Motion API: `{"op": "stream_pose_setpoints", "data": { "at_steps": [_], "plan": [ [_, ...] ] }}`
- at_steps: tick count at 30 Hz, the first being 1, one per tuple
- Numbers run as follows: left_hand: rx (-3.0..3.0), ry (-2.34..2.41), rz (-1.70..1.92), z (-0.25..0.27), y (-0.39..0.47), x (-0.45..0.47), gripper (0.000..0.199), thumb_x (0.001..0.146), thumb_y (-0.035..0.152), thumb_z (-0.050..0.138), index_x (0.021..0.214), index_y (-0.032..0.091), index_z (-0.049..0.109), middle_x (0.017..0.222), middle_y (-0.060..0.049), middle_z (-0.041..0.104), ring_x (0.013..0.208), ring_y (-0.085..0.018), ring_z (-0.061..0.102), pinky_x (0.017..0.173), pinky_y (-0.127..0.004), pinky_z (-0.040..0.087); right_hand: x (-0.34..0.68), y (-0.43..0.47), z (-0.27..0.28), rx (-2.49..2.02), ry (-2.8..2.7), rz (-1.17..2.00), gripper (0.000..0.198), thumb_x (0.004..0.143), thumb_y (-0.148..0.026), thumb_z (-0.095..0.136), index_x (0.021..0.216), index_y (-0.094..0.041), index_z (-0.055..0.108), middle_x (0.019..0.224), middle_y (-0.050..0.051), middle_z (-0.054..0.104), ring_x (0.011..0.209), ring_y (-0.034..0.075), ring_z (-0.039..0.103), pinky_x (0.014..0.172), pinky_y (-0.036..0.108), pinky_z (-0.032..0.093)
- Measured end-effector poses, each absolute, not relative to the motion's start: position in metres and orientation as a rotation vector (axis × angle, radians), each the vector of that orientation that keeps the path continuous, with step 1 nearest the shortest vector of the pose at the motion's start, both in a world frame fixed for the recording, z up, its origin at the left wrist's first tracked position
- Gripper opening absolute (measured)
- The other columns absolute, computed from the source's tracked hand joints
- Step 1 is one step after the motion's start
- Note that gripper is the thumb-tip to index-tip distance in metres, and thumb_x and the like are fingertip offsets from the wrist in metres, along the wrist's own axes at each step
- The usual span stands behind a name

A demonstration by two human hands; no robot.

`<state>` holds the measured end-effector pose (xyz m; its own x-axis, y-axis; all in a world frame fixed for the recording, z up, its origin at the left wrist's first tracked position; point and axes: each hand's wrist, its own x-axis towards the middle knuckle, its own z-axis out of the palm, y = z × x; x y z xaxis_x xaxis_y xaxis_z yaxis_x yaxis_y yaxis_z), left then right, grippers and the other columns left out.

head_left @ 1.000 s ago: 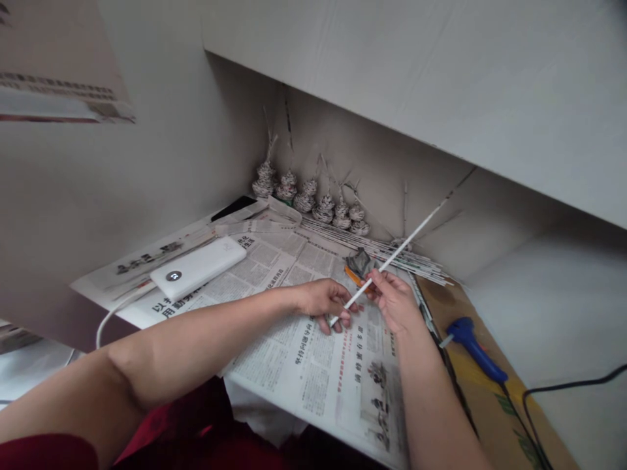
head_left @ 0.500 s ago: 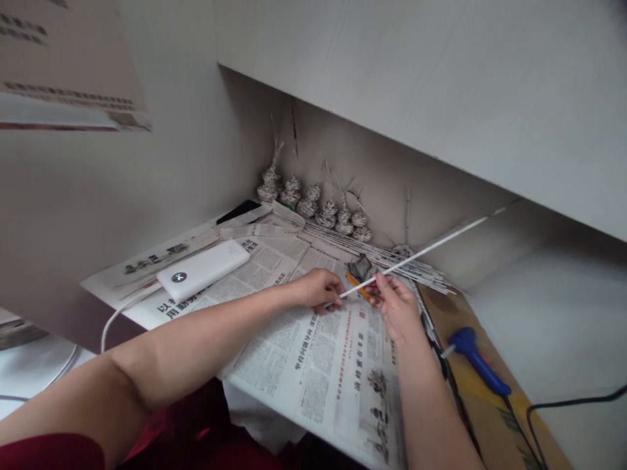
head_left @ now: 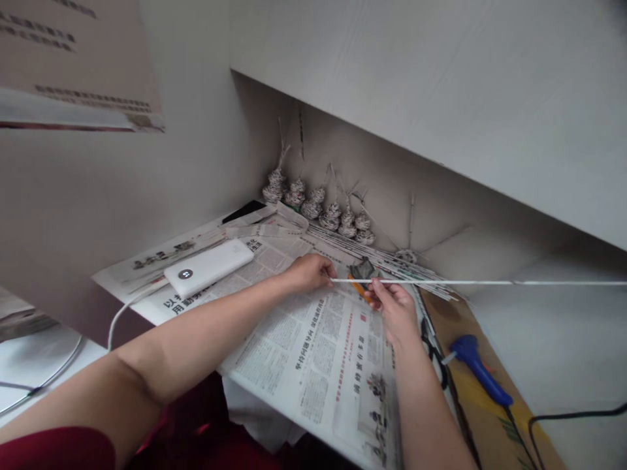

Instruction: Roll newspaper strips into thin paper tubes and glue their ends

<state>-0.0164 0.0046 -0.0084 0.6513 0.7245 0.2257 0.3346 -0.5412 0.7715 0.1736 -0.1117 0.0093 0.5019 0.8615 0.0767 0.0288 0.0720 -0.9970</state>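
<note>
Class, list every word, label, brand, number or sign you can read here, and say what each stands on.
"以" and "用": large characters on the newspaper, near the white device.
"坚持问题导向": apparently, a headline on the newspaper; blurred, so uncertain.
Other newspaper print: mostly too small or blurred.
White device: mark on its dark disc too small to read.
Poster, upper left: lines blurred.
Cardboard: green print, unreadable.
Held thin rod: no readable text.

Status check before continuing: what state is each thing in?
Paper stick: straight, held
Left hand: closed on its end
Right hand: closed on it farther along
Newspaper: spread flat
White power bank: lying flat
Blue glue gun: lying down; on or off unclear
Woven gourds: standing in a row
</note>
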Motion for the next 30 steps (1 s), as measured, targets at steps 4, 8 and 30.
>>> {"op": "stream_pose_setpoints", "data": {
  "at_steps": [4, 8, 30],
  "plan": [
    [2.08, 0.808, 0.737, -0.007, 0.016, -0.022, 0.023, 0.058, 0.031, 0.074, 0.077, 0.018, 0.07, 0.074, 0.001, 0.068, 0.069, -0.014, 0.059, 0.063, -0.021, 0.04, 0.173, -0.111, 0.005, -1.362, -0.866, 0.758, 0.034, 0.062, -0.039, 0.077, 0.082, -0.014, 0.065, 0.071, 0.002, 0.065, 0.062, 0.012, 0.061, 0.047, 0.019, 0.042],
    [1.984, 0.785, 0.743, -0.009, 0.027, -0.027, 0.026, 0.052, 0.034, 0.077, 0.071, 0.017, 0.07, 0.069, 0.001, 0.067, 0.065, -0.013, 0.058, 0.06, -0.021, 0.04, 0.171, -0.109, 0.003, -1.371, -0.87, 0.783, 0.031, 0.062, -0.037, 0.077, 0.08, -0.015, 0.065, 0.069, 0.001, 0.064, 0.06, 0.011, 0.059, 0.046, 0.018, 0.041],
    [0.593, 0.434, 0.91, -0.002, 0.021, -0.017, 0.014, 0.068, 0.014, 0.073, 0.076, 0.011, 0.062, 0.071, -0.002, 0.064, 0.053, -0.005, 0.057, 0.049, -0.014, 0.049, 0.15, -0.106, -0.003, -1.296, -0.85, 0.773, 0.04, 0.065, -0.046, 0.072, 0.091, -0.017, 0.063, 0.068, 0.001, 0.062, 0.056, 0.012, 0.058, 0.045, 0.02, 0.041]
  ]
}}
